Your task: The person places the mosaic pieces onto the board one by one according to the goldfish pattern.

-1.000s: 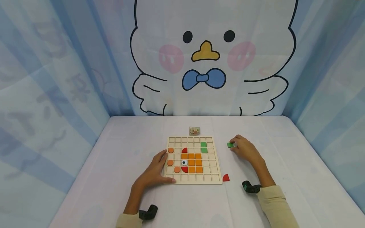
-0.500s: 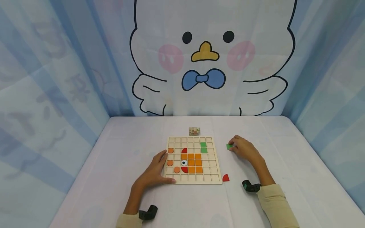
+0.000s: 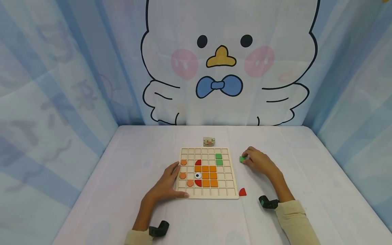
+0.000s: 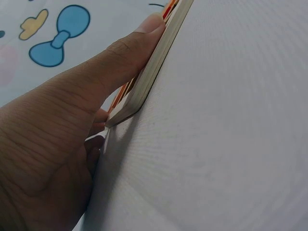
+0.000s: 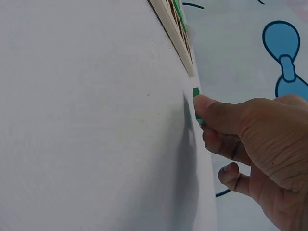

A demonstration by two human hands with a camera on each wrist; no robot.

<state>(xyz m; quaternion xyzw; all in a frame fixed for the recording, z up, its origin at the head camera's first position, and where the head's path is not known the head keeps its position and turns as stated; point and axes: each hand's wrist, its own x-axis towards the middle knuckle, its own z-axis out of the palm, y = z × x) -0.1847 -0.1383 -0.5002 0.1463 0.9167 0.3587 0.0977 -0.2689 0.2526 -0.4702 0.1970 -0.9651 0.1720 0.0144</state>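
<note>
A square wooden grid board (image 3: pixel 227 194) lies on the table, with colored tiles in some of its cells. My left hand (image 3: pixel 165 183) holds its near left corner, thumb along the front rim and fingers at the left side. In the left wrist view the thumb (image 4: pixel 130 53) lies over the board's edge. To the right of the board, my right hand (image 3: pixel 259 160) pinches a small green tile (image 3: pixel 242 159) between thumb and fingers. The right wrist view shows this green tile (image 5: pixel 196 103) on edge, apart from the board. Beside the board's near right corner lies a red quarter-circle tile (image 3: pixel 242 192).
Behind the board sits a small patterned card (image 3: pixel 209 141). On the board are orange squares (image 3: pixel 206 176), orange discs (image 3: pixel 182 175), red quarter-circles, an eye tile (image 3: pixel 198 175) and two green squares (image 3: pixel 218 159). A printed curtain (image 3: pixel 220 102) closes off the table's far side.
My right hand has shifted slightly left and nearer, bringing the green tile closer to the board. The left hand and the board have stayed in place.
</note>
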